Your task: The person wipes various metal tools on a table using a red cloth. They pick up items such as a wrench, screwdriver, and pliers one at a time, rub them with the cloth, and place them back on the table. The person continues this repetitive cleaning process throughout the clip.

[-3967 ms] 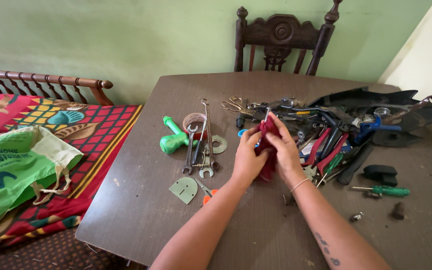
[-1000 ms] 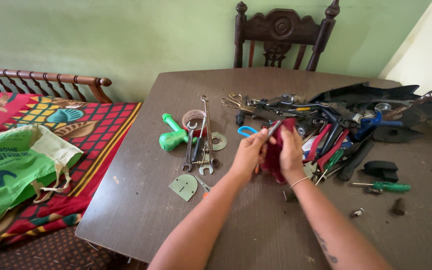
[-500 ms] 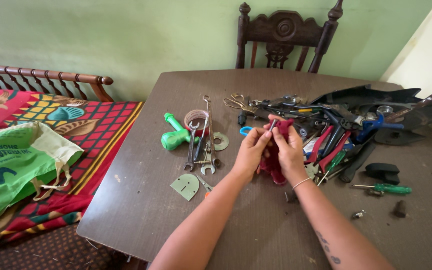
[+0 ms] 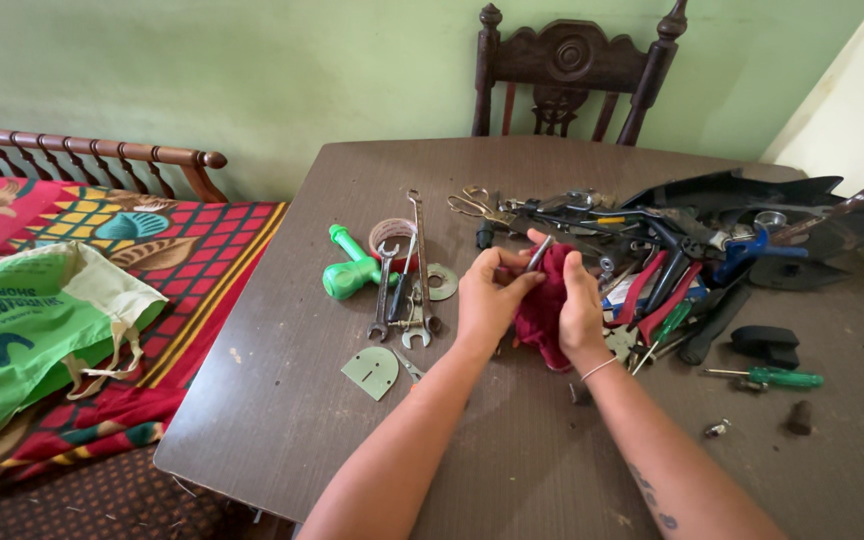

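Note:
Over the brown table, my left hand and my right hand both grip a dark red cloth. A thin metal tool pokes up out of the cloth between my fingers. Which hand pinches the tool is unclear. Just left of my left hand lie several spanners and a green mallet. A pile of pliers and screwdrivers lies right of my right hand.
A carved wooden chair stands behind the table. A bed with a patterned cover and a green bag is at the left. A green screwdriver, a black block, a metal plate and black trays lie around.
Both hands have stayed together on the red cloth, working it around the small metal tool. The blue-handled tool near my left hand is no longer visible.

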